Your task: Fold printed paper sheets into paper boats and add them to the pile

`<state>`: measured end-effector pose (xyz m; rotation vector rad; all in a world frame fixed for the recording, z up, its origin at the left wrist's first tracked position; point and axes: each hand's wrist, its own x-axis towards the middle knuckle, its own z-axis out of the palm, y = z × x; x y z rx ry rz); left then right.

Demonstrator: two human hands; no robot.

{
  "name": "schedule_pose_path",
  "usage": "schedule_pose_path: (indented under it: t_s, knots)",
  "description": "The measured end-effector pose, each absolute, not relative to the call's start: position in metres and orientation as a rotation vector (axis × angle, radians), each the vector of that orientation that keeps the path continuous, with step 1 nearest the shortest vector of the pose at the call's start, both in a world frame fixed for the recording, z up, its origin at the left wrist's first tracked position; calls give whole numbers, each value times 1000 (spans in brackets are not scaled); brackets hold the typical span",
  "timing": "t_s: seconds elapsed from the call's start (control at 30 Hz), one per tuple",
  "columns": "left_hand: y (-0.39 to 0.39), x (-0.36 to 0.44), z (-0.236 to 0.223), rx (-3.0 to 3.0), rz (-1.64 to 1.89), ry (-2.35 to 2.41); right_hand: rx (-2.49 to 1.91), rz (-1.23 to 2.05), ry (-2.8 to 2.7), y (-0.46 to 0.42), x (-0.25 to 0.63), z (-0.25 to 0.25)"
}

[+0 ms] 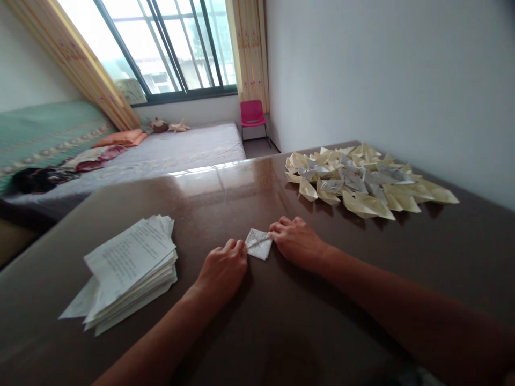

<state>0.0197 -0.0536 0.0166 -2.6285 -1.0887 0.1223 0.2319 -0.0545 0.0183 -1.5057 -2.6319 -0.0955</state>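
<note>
A small folded square of printed paper (258, 244) lies near the middle of the brown table (225, 209), creased across its face. At its left edge, my left hand (227, 265) pinches the paper, fingers curled. My right hand (295, 239) grips the opposite upper right edge with fingertips pressed together. To the left sits a stack of loose printed sheets (129, 262), its edges uneven. Many folded paper boats (354, 179), cream and some grey with print, crowd together at the far right of the tabletop.
Past the table's far edge is a bed (193, 142) with an orange pillow (120, 138). A pink chair (253, 115) stands by the curtain (252, 53). The white wall (382, 69) runs along the table's right side.
</note>
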Motion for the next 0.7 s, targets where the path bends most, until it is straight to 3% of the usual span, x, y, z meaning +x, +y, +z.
schedule_pose_path:
  t_s: [0.27,0.7]
  knots:
    - [-50,15,14,-2642,-44,-1133,-1504,223,-2267,-29,222,-7]
    - [-45,9,9,-2688,-263,-1381,-1364,547,-2165,-34,221,-10]
